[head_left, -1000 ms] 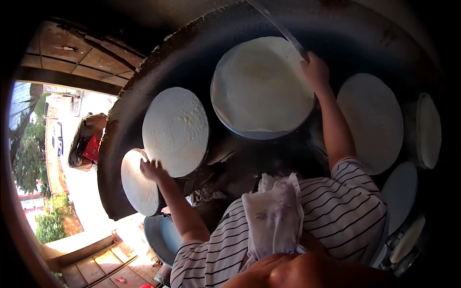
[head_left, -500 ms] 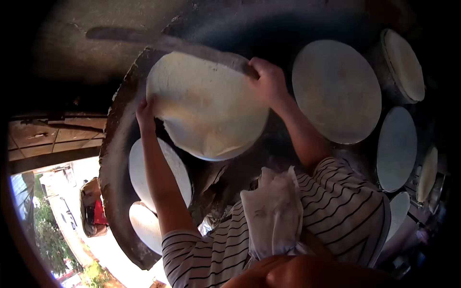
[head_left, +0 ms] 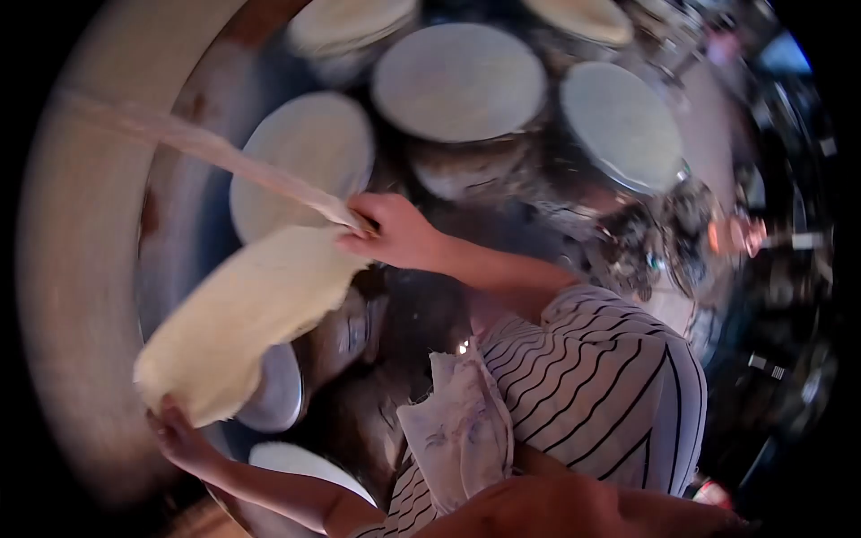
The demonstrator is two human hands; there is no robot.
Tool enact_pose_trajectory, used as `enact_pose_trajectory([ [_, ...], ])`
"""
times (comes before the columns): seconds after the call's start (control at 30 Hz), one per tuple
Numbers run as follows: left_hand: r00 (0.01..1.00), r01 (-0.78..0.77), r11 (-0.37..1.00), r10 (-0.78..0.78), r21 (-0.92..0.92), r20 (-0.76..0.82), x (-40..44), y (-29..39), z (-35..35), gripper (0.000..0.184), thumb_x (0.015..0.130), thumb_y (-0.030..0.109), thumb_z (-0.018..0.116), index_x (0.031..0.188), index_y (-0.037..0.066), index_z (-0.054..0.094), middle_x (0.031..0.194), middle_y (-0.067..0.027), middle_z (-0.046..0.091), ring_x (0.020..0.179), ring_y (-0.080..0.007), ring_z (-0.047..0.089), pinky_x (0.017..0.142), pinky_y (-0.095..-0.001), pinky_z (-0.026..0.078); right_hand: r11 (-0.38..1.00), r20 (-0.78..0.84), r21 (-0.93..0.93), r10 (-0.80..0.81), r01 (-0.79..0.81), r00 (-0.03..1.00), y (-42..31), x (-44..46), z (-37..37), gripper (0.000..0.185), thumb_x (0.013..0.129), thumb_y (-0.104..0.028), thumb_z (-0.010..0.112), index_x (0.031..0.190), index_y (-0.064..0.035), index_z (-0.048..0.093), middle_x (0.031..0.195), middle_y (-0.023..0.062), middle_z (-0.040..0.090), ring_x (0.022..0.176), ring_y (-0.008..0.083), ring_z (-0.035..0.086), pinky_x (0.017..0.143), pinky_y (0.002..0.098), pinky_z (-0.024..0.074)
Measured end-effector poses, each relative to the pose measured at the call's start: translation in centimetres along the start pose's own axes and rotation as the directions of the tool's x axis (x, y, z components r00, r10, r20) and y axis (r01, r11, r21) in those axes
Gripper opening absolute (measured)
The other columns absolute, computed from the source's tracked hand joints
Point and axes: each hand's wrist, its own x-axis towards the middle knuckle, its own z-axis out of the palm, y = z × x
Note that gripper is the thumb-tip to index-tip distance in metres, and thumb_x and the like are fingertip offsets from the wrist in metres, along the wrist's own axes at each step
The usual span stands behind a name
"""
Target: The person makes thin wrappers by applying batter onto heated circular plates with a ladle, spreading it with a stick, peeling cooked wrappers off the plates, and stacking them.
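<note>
A large, thin, pale flatbread (head_left: 242,323) hangs stretched and bent between my two hands. My left hand (head_left: 179,439) is closed on its lower left edge. My right hand (head_left: 393,231) grips the end of a long, flat wooden stick (head_left: 242,166), which points up and left. The flatbread's upper right corner meets my right fingers; whether they pinch it too is hard to see. Just behind the flatbread lies a pale round disc (head_left: 309,152), partly covered by it. A smaller pale disc (head_left: 276,390) shows beneath its lower edge.
More pale discs surround me: one on a round stand (head_left: 459,85), another at right (head_left: 621,125), one near my left forearm (head_left: 309,468). A curved light band (head_left: 72,296) runs along the left. Cluttered metal-looking items (head_left: 641,251) lie right, blurred.
The view has turned to the right. The flatbread, spread out nearly round before, is now drawn long and bent, its left end lower. My left hand has moved outward from my right hand.
</note>
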Motion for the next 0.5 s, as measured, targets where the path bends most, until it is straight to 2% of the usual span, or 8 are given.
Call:
enact_pose_trajectory([
  [0.07, 0.945, -0.184, 0.982, 0.187, -0.038, 0.268, -1.3, 0.9, 6.3, 0.021, 0.092, 0.021, 0.058, 0.097, 0.0, 0.061, 0.082, -0.0006, 0.057, 0.074, -0.0096, 0.052, 0.065, -0.0247, 0.045, 0.974, -0.092, -0.063, 0.21, -0.216, 0.973, 1.0, -5.3, -7.7, 0.036, 0.074, -0.031, 0.075, 0.093, -0.0041, 0.061, 0.076, 0.0109, 0.06, 0.07, 0.0234, 0.06, 0.065, 0.0341, 0.0475],
  [0.1, 0.902, -0.117, 0.98, 0.171, -0.159, 0.396, -3.2, 3.9, 10.0, 0.019, 0.092, 0.016, 0.058, 0.1, -0.002, 0.061, 0.085, -0.0022, 0.059, 0.076, -0.0096, 0.053, 0.067, -0.0239, 0.045, 0.983, -0.29, -0.137, 0.079, -0.124, 0.954, 2.9, -7.8, -11.1, 0.035, 0.072, -0.027, 0.075, 0.081, -0.0014, 0.053, 0.07, 0.014, 0.052, 0.061, 0.024, 0.052, 0.056, 0.0363, 0.042],
  [0.17, 0.804, -0.012, 0.951, 0.194, -0.31, 0.562, -7.7, 11.0, 19.7, 0.017, 0.09, 0.012, 0.06, 0.099, -0.003, 0.062, 0.084, -0.0004, 0.059, 0.073, -0.0073, 0.052, 0.065, -0.0204, 0.043, 0.91, -0.385, -0.228, 0.243, -0.347, 0.89, 3.8, -12.3, -20.5, 0.034, 0.072, -0.025, 0.076, 0.078, -0.0011, 0.053, 0.063, 0.007, 0.05, 0.059, 0.0154, 0.047, 0.055, 0.0314, 0.0421],
  [0.2, 0.74, 0.041, 0.911, 0.249, -0.411, 0.625, -9.0, 14.7, 23.9, 0.018, 0.089, 0.014, 0.063, 0.097, -0.001, 0.063, 0.076, 0.0022, 0.055, 0.067, -0.0058, 0.047, 0.061, -0.0197, 0.041, 0.913, -0.443, 0.017, 0.371, -0.407, 0.816, 4.9, -13.9, -24.4, 0.029, 0.072, -0.022, 0.075, 0.076, -0.0033, 0.053, 0.061, 0.0012, 0.048, 0.06, 0.0099, 0.046, 0.055, 0.0288, 0.0419],
  [0.27, 0.622, -0.041, 0.937, 0.295, -0.347, 0.725, -12.7, 21.5, 33.5, 0.023, 0.086, 0.018, 0.065, 0.102, 0.002, 0.062, 0.068, 0.0031, 0.052, 0.062, -0.0051, 0.044, 0.056, -0.0208, 0.039, 0.874, -0.605, -0.023, 0.374, -0.485, 0.703, 5.7, -15.9, -33.6, 0.026, 0.072, -0.017, 0.074, 0.072, -0.0034, 0.052, 0.062, -0.0006, 0.051, 0.062, 0.0069, 0.046, 0.055, 0.0267, 0.042],
  [0.3, 0.579, -0.114, 0.902, 0.402, -0.417, 0.71, -15.2, 25.5, 38.6, 0.026, 0.085, 0.018, 0.064, 0.105, 0.002, 0.061, 0.068, 0.0, 0.055, 0.061, -0.0075, 0.047, 0.057, -0.0238, 0.042, 0.835, -0.63, -0.081, 0.38, -0.544, 0.678, 7.4, -17.1, -39.1, 0.026, 0.071, -0.016, 0.074, 0.071, -0.0031, 0.052, 0.061, 0.0001, 0.052, 0.061, 0.0078, 0.048, 0.055, 0.0273, 0.0429],
  [0.4, 0.492, -0.377, 0.788, 0.616, -0.487, 0.615, -21.9, 34.6, 55.9, 0.025, 0.081, 0.022, 0.061, 0.097, 0.003, 0.061, 0.088, -0.0205, 0.064, 0.082, -0.0369, 0.062, 0.069, -0.0428, 0.048, 0.716, -0.678, -0.164, 0.419, -0.679, 0.605, 13.3, -18.6, -53.3, 0.025, 0.067, -0.015, 0.075, 0.069, -0.0028, 0.053, 0.06, 0.003, 0.054, 0.059, 0.0125, 0.054, 0.056, 0.0302, 0.0452],
  [0.5, 0.288, -0.489, 0.823, 0.466, -0.291, 0.836, -27.4, 40.2, 69.8, 0.023, 0.082, 0.025, 0.056, 0.089, 0.005, 0.063, 0.09, -0.018, 0.064, 0.084, -0.0347, 0.062, 0.072, -0.0448, 0.047, 0.569, -0.728, -0.19, 0.466, -0.8, 0.504, 20.7, -18.5, -59.3, 0.026, 0.064, -0.016, 0.076, 0.068, -0.0029, 0.054, 0.06, 0.0068, 0.057, 0.056, 0.0189, 0.058, 0.056, 0.0335, 0.0467],
])
